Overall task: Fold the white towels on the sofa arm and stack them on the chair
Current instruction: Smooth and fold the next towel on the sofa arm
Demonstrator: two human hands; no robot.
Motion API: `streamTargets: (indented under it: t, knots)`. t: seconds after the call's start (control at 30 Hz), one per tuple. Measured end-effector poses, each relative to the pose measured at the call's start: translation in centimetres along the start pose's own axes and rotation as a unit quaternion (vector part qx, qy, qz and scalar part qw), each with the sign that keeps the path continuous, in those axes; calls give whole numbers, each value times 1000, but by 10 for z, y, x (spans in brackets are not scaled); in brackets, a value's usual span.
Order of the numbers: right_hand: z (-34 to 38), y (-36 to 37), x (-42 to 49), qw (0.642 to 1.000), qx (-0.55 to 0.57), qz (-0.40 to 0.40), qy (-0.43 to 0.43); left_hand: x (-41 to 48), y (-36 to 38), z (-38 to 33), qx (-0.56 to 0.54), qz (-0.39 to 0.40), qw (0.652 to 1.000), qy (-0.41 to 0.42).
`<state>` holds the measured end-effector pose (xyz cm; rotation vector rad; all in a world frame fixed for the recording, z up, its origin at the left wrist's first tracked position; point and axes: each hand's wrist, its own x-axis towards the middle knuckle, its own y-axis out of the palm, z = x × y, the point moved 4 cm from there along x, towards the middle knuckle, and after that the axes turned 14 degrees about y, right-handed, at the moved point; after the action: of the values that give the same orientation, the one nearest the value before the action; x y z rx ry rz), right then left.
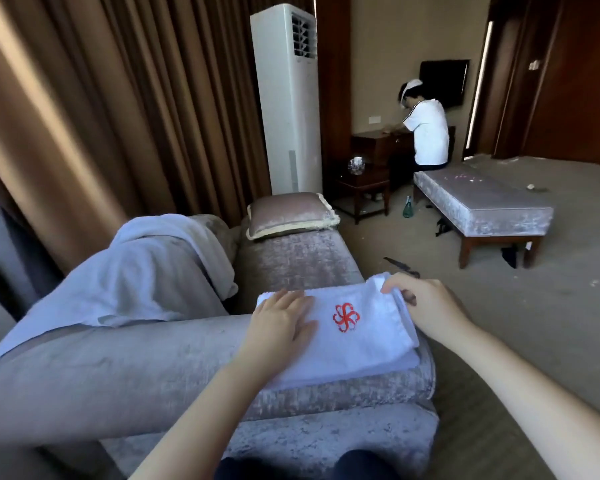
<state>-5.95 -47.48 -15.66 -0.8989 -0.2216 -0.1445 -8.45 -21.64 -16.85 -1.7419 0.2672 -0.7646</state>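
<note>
A folded white towel (pixel 354 344) with a red emblem lies on the grey velvet sofa arm (pixel 136 368). My left hand (pixel 281 323) presses flat on its left end, fingers straight. My right hand (pixel 420 299) pinches the towel's far right corner between thumb and fingers. A second, unfolded white towel (pixel 136 271) is draped over the sofa's back and arm to the left. I cannot pick out the chair named in the task.
A cushion (pixel 291 214) rests on the sofa seat beyond. A tall white air conditioner (pixel 288 98) stands by the brown curtains (pixel 101 98). A padded bench (pixel 482 206) sits on the carpet at right, with a person (pixel 425 129) at a desk behind it.
</note>
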Motion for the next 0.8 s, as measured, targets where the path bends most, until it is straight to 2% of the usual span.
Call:
streamTargets:
  t: [0.07, 0.23, 0.33, 0.4, 0.53, 0.6, 0.73, 0.8]
  knots:
    - [-9, 9, -1, 999, 42, 12, 12, -6, 20, 3, 46, 46, 998, -12]
    - [-11, 13, 14, 959, 243, 30, 140, -8, 33, -4, 125, 40, 991, -11]
    - [0, 20, 21, 964, 194, 37, 175, -8, 37, -5, 144, 36, 989, -12]
    - [8, 21, 26, 970, 186, 12, 154, -9, 36, -6, 141, 30, 989, -16]
    - [13, 15, 38, 967, 239, -17, 89, -7, 33, -5, 126, 20, 991, -44]
    - [9, 25, 40, 974, 203, -17, 94, -7, 34, -3, 120, 20, 991, -58]
    - [-7, 50, 34, 978, 134, 8, 157, -5, 34, -6, 119, 21, 991, -57]
    - [7, 41, 27, 993, 20, -68, 97, 0, 23, -3, 110, -3, 992, -55]
